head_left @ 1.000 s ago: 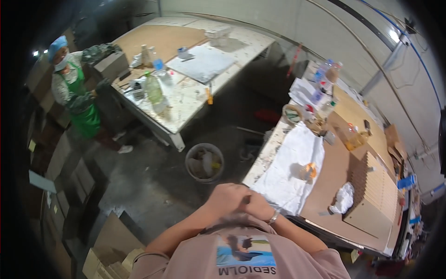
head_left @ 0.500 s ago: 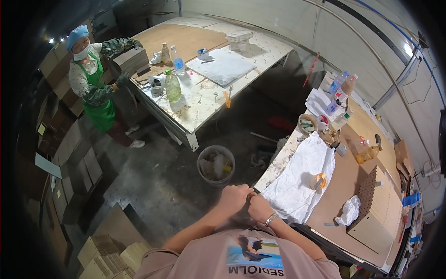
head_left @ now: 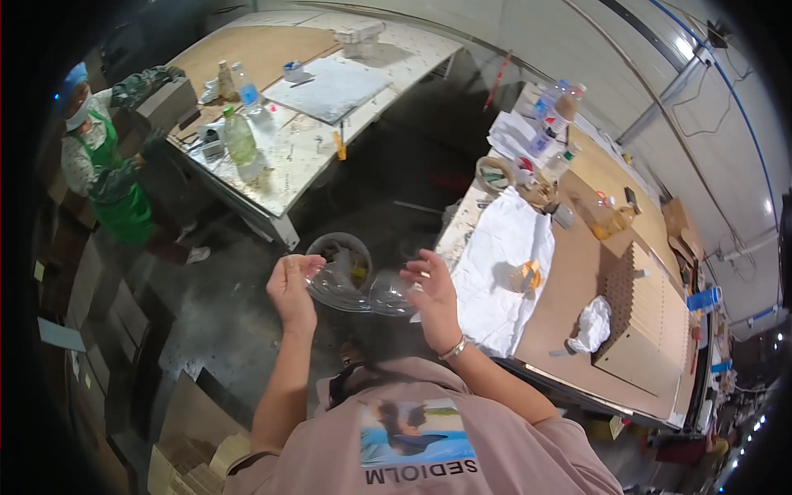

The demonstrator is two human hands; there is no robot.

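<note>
In front of my body I hold a clear, see-through plastic piece (head_left: 391, 294) shaped like goggles, with two rounded lobes. My left hand (head_left: 294, 290) pinches its left end between thumb and fingers. At the other end is my right hand (head_left: 436, 299), its fingers curled and slightly spread around the edge, a bracelet (head_left: 454, 348) on the wrist. Some blur hides the exact grip there. Below and beyond the plastic stands a round bucket (head_left: 363, 247) with scraps inside, partly seen through it.
On the right, a workbench (head_left: 569, 381) carries a white cloth (head_left: 497, 276), a perforated board block (head_left: 652, 318), crumpled paper (head_left: 591, 324) and bottles. A second table (head_left: 276, 194) stands ahead left; a person in a green apron (head_left: 115, 216) handles stacked boards (head_left: 167, 105) there. Cardboard (head_left: 198, 421) lies lower left.
My hands were together near the bench corner; now they are apart and raised, with the clear plastic stretched between them. My view has shifted, so the tables appear further left.
</note>
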